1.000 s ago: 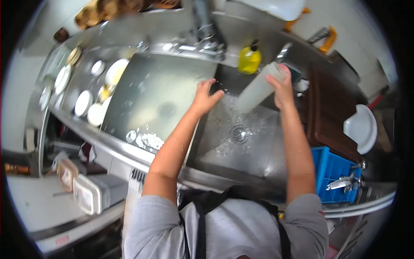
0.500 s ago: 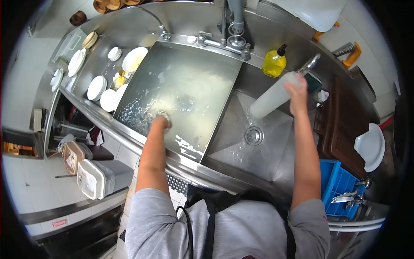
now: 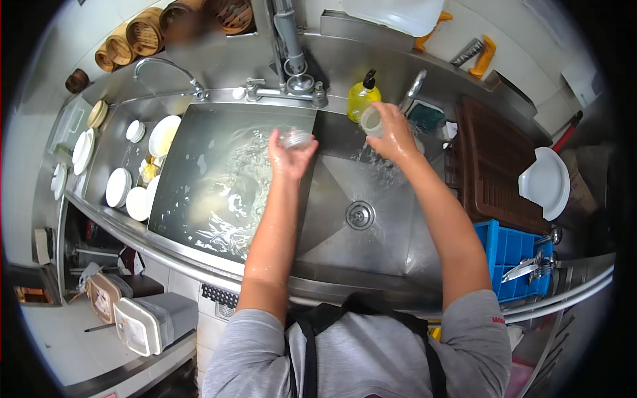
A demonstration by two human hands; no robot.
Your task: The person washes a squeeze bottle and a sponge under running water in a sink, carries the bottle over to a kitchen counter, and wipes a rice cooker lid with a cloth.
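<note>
My left hand [image 3: 290,159] is raised over the water-filled basin [image 3: 219,152], palm up, with its fingers curled round a small clear round piece [image 3: 296,139] that looks like a lid. My right hand [image 3: 395,136] grips a frosted translucent cylindrical container [image 3: 372,121] near its round end, beside the tap [image 3: 414,89]. The hand covers most of the container's body. Water splashes beneath it in the right sink [image 3: 378,232]. Just behind the container stands a yellow soap bottle [image 3: 361,99] with a black pump.
White dishes [image 3: 118,188] and bowls with food scraps lie in the left sink. On the right are a brown ridged drying rack [image 3: 494,152], a white plate [image 3: 545,182] and a blue cutlery basket [image 3: 514,249]. A green scouring pad [image 3: 424,115] lies by the tap.
My left hand has come up out of the water with the clear round piece. My right hand has tipped the container, so its round end now faces me. The view has shifted.
</note>
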